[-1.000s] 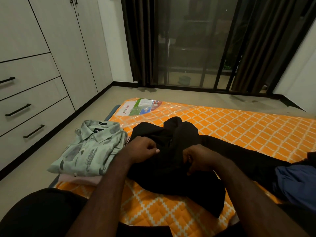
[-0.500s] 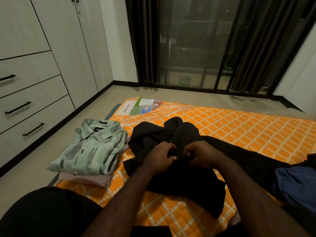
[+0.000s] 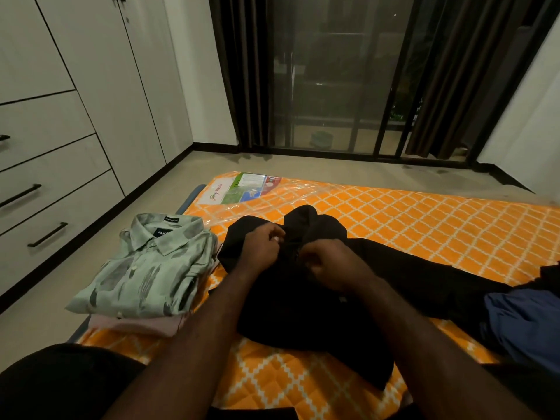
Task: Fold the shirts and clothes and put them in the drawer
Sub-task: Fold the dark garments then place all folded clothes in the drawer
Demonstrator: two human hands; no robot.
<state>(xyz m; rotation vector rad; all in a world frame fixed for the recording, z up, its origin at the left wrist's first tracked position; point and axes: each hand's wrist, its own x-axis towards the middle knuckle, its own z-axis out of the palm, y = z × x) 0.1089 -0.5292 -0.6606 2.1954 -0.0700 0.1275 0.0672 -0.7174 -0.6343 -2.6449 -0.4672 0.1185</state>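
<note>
Black shirt (image 3: pixel 303 298): spread on the mattress (image 3: pixel 394 225).
Hands: left hand (image 3: pixel 263 247) and right hand (image 3: pixel 327 262) have closed in, fingers curled, pinching its placket.
Meaning: buttoning precedes folding.
Green shirt (image 3: pixel 145 268): folded, left of it.
Drawers (image 3: pixel 60 213): shut, beyond.

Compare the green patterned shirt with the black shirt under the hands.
The green patterned shirt is pale with dark marks; the black shirt is plain. The green patterned shirt is folded and stacked on a pink garment; the black shirt lies spread and rumpled. The left hand and right hand pinch only the black shirt. Both rest on the orange mattress.
</note>
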